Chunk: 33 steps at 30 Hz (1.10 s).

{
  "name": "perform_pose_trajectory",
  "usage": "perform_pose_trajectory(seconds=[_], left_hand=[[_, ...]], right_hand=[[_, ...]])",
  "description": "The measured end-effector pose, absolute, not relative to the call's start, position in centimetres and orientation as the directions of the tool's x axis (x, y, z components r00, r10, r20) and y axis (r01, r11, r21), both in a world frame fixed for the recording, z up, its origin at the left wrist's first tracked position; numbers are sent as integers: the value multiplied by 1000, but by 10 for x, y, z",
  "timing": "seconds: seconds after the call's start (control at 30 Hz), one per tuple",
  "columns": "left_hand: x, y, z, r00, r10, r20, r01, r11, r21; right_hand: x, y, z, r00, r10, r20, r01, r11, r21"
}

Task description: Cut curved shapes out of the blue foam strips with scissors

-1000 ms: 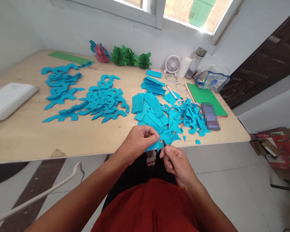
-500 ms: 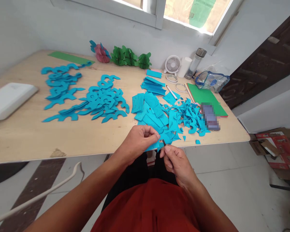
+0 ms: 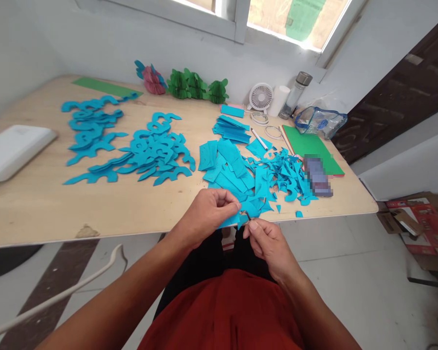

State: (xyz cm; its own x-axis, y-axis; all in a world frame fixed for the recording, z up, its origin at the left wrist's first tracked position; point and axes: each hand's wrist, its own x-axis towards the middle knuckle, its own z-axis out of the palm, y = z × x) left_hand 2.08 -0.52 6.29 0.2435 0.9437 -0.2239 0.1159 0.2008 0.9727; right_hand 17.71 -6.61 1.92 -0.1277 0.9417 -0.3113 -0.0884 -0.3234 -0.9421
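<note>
My left hand (image 3: pixel 213 211) is closed in a pinch at the table's front edge, on a small blue paper piece mostly hidden by the fingers. Close on its right, my right hand (image 3: pixel 268 240) is closed round a small dark tool (image 3: pixel 248 215), of which only a thin tip shows. Blue paper (image 3: pixel 228 221) lies beneath the fingertips. Just beyond both hands spreads a heap of blue folded sheets (image 3: pixel 231 167), with blue offcuts (image 3: pixel 286 172) to its right. Curvy blue cut-outs (image 3: pixel 156 148) are piled to the left.
On the wooden table (image 3: pixel 138 214) are a white device (image 3: pixel 18 150), green paper decorations (image 3: pixel 193 86), a pink one (image 3: pixel 153 80), a small fan (image 3: pixel 261 97), a bottle (image 3: pixel 295 95), a clear pouch (image 3: pixel 319 123), a white pen (image 3: pixel 259 139) and a blurred phone (image 3: pixel 318 175).
My right hand and the dark tool tip have shifted very slightly. My left hand stays almost in place.
</note>
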Motion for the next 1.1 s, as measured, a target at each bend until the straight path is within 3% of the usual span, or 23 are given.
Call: perform_pose_trajectory(seconds=[0.23, 0.37, 0.67, 0.87, 1.1], left_hand=[[21, -6, 62, 202, 954, -221, 103, 203, 974], [20, -7, 61, 195, 952, -235, 88, 221, 971], [27, -17, 57, 166, 944, -287, -70, 301, 951], [37, -27, 51, 110, 948, -297, -200, 314, 928], [41, -33, 50, 37, 961, -275, -220, 276, 936]], right_hand=[[179, -68, 19, -153, 948, -279, -49, -289, -956], [180, -71, 19, -179, 939, -292, -107, -314, -943], [169, -66, 19, 145, 949, -279, -371, -209, -905], [153, -57, 24, 173, 951, -257, -389, -174, -905], [148, -53, 27, 206, 947, -247, -432, -138, -891]])
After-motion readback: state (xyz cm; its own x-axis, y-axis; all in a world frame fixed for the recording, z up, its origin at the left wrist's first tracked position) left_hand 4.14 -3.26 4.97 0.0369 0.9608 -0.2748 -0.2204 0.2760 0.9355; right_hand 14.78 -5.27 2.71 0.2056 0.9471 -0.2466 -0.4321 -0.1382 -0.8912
